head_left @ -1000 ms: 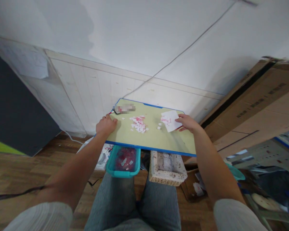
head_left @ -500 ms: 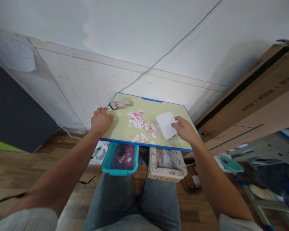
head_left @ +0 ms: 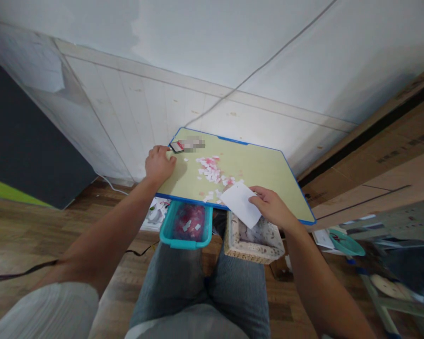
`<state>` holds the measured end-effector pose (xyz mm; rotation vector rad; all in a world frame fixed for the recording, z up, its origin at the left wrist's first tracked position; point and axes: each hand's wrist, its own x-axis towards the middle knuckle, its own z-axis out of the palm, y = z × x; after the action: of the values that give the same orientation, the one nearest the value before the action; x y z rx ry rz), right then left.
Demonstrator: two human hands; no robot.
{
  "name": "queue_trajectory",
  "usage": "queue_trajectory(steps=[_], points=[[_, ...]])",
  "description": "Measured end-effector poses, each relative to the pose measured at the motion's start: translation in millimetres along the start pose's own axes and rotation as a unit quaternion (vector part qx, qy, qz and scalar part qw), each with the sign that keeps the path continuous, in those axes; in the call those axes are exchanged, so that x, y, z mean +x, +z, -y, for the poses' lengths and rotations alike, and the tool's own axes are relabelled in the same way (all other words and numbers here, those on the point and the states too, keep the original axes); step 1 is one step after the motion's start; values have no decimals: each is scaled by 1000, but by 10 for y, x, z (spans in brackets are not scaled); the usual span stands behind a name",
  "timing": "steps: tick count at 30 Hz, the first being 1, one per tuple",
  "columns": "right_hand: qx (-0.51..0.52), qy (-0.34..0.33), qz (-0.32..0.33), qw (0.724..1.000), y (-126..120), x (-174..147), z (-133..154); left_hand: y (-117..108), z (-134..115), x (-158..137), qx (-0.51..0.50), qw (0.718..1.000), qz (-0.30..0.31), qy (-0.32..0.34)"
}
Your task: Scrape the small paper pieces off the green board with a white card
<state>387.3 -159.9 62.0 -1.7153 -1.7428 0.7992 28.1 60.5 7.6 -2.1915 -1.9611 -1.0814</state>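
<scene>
Overlapping box (head_left: 249, 249), white card (head_left: 240, 202) (teal bin (head_left: 185, 244) beside)

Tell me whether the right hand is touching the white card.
Touching. The head view shows the right hand holding the white card at its right-hand edge, with the thumb lying over the card's upper face.

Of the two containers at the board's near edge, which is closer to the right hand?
The speckled off-white box; in this view, the white card in the right hand overlaps it. The teal tub sits farther left.
</scene>
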Motion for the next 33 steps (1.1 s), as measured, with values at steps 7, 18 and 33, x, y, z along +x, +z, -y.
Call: queue_trajectory(steps=[7,18,33], points=[[-49,20,-112,992,-297,342,-97,234,-92,495,-105,990,-98,-7],[33,71,-112,991,-23,250,-134,410,-3,502,-100,992,-69,-31],[-252,216,-285,899,-341,140,-644,-929,-585,-839,-138,863,414,256]])
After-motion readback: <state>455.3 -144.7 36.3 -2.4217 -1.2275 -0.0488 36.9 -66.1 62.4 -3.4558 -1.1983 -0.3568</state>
